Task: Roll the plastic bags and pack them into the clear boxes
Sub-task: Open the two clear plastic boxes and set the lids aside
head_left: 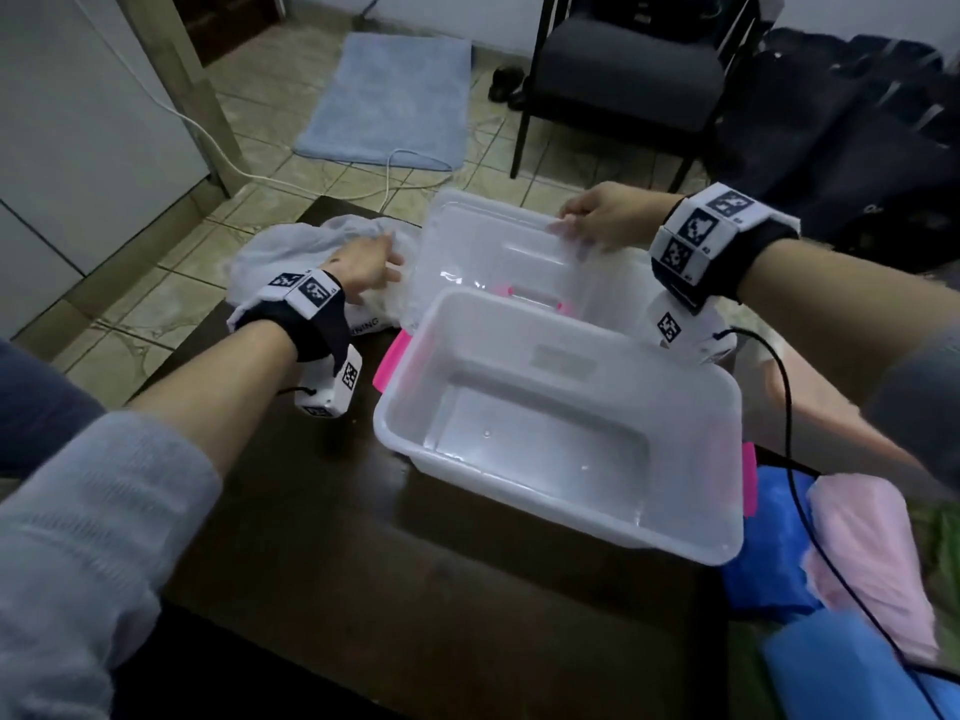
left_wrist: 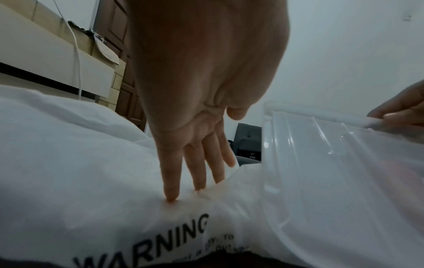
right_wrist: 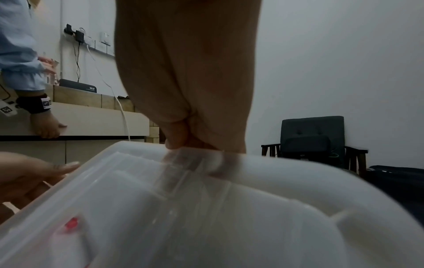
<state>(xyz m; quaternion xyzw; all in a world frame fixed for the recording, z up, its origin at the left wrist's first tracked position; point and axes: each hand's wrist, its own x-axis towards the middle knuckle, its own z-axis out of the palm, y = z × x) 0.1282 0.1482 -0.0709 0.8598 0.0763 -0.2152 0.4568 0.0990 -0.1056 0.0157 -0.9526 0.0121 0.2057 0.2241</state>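
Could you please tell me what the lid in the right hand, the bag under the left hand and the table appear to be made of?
The lid looks like stiff, glossy translucent plastic: highlights glint and shapes show through. The bag seems thin, soft white plastic film, dimpling under the left hand's fingers, with printed WARNING text. The table looks like dark polished wood, though veneer is possible.

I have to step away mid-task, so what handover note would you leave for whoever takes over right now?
Left hand: fingers straight, pressing on the white plastic bag printed WARNING, on the table's far left.
Right hand: grips the far edge of the clear lid, tilted up behind the box.
Clear box: open, nothing inside.
Done: box opened.
Left: set the lid aside, roll the bags, pack them.
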